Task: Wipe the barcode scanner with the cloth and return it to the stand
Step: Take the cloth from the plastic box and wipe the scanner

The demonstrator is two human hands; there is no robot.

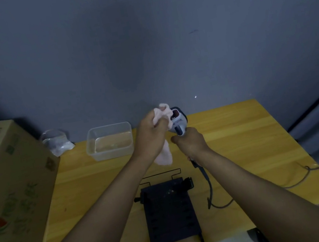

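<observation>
My right hand (191,142) grips the handle of the grey barcode scanner (179,122), holding it upright above the yellow table (242,138) with its head pointing away. My left hand (151,135) is closed on a pale pink cloth (165,155) and presses it against the left side of the scanner's head; the cloth's tail hangs below my fist. The scanner's dark cable (209,189) runs down from under my right wrist onto the table. A black stand (169,208) lies flat at the table's near edge, below both hands.
A clear plastic tub (109,141) stands at the back left of the table, with crumpled clear plastic (58,142) beyond it. A large cardboard box (6,190) lines the left side. A grey wall rises right behind the table.
</observation>
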